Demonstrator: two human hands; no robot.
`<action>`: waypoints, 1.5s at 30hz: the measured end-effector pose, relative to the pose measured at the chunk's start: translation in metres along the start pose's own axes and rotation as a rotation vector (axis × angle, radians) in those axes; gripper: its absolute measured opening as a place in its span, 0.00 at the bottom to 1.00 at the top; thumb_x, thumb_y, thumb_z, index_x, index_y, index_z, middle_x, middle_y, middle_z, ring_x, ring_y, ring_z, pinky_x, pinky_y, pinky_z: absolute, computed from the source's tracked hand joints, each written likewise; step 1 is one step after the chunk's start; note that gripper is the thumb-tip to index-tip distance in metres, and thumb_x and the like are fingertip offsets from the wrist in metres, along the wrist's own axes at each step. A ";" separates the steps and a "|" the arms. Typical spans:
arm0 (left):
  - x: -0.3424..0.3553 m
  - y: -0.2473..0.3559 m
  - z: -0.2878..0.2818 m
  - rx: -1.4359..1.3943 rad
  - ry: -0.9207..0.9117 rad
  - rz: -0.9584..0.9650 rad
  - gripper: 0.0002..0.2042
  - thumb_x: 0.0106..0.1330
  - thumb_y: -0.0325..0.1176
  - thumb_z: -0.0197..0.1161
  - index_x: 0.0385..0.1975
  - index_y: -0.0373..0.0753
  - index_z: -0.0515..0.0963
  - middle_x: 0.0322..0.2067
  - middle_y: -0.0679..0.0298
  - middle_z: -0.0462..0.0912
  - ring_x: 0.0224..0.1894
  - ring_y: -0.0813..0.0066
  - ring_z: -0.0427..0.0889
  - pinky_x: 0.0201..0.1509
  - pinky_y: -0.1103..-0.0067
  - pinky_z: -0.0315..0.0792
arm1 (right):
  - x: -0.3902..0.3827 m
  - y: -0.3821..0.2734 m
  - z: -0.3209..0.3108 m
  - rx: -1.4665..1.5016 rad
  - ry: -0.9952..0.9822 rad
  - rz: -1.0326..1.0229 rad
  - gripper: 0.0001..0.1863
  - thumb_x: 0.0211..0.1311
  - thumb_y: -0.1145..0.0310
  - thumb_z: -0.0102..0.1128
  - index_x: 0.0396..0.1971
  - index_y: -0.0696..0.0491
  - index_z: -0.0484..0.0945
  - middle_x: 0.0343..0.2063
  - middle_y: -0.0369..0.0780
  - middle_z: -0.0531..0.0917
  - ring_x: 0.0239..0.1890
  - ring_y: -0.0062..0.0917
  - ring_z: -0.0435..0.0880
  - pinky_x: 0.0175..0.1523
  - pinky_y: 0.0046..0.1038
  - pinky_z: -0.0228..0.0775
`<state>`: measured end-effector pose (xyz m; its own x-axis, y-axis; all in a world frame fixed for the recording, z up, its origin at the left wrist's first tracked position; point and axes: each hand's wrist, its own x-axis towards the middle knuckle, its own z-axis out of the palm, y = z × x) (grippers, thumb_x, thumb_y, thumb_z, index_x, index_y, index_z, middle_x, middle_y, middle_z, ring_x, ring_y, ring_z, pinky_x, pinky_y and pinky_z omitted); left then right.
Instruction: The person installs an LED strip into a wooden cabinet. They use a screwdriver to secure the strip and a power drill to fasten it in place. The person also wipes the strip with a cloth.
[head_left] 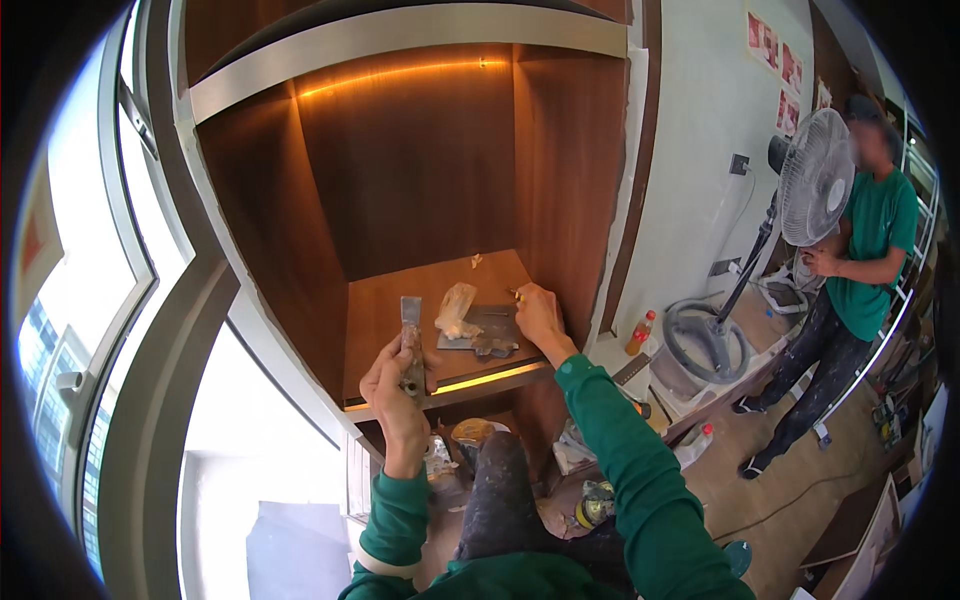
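Left hand: clamped round the handle of a scraper, at the front left of a wooden shelf.
Scraper: upright, flat metal blade uppermost, apart from everything lying on the shelf. This low hold should leave the blade free; fingers are best kept off its edge.
Right hand: over the right side of the shelf, fingers drawn in toward a small yellow-tipped thing. Whether they grip it or only touch it, I cannot tell. For something so small, a light fingertip pinch would probably give the best control.
Plate: grey and flat, on the shelf just left of the right hand. A crumpled bag and a dark lump lie at it; either could snag a sleeve, so lifting the hand before moving it sideways seems wise.
Light strip: glowing yellow along the shelf's front edge. The scraper could knock it if swung low; better to carry the blade well above.
Window: bright, at far left. Tilting the blade toward it should make its edge easier to inspect.
Fan: at right, beside another person in green, well apart from both hands.
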<state>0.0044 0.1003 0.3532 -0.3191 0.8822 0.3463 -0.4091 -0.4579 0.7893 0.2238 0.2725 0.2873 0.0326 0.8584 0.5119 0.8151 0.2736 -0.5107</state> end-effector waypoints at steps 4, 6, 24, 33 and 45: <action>0.006 -0.004 -0.019 0.108 0.033 -0.003 0.15 0.66 0.31 0.58 0.47 0.29 0.79 0.26 0.59 0.83 0.23 0.80 0.76 0.28 0.84 0.69 | -0.011 -0.011 -0.010 0.178 0.285 -0.057 0.14 0.58 0.75 0.58 0.44 0.60 0.80 0.42 0.51 0.82 0.46 0.46 0.81 0.53 0.39 0.72; 0.015 -0.007 -0.027 0.200 0.030 0.049 0.14 0.66 0.29 0.58 0.47 0.28 0.78 0.28 0.59 0.83 0.24 0.81 0.76 0.28 0.84 0.69 | -0.012 -0.011 -0.020 0.181 0.323 -0.060 0.15 0.57 0.77 0.57 0.45 0.63 0.78 0.46 0.52 0.81 0.49 0.46 0.80 0.53 0.37 0.73; 0.077 -0.042 -0.098 1.004 -0.156 0.184 0.11 0.59 0.30 0.63 0.37 0.30 0.81 0.22 0.49 0.80 0.24 0.65 0.79 0.31 0.72 0.71 | 0.276 -0.119 -0.075 0.606 0.680 -0.118 0.07 0.59 0.73 0.59 0.35 0.56 0.84 0.27 0.43 0.86 0.28 0.28 0.85 0.35 0.27 0.76; 0.075 -0.031 -0.092 0.962 -0.134 0.156 0.11 0.58 0.29 0.63 0.36 0.27 0.80 0.23 0.49 0.82 0.26 0.72 0.81 0.33 0.75 0.73 | 0.330 -0.145 -0.086 0.351 0.915 -0.092 0.08 0.56 0.66 0.64 0.32 0.53 0.84 0.28 0.46 0.84 0.33 0.43 0.83 0.39 0.39 0.75; 0.075 -0.033 -0.091 1.021 -0.120 0.128 0.12 0.55 0.30 0.65 0.35 0.27 0.81 0.24 0.50 0.83 0.25 0.70 0.82 0.33 0.75 0.73 | 0.352 -0.155 -0.077 0.254 1.025 0.068 0.07 0.54 0.66 0.62 0.30 0.53 0.81 0.27 0.44 0.84 0.32 0.42 0.83 0.37 0.42 0.74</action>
<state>-0.0838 0.1715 0.3072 -0.1990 0.8641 0.4624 0.5593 -0.2873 0.7776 0.1536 0.4983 0.5999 0.6429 0.1313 0.7546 0.6519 0.4236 -0.6290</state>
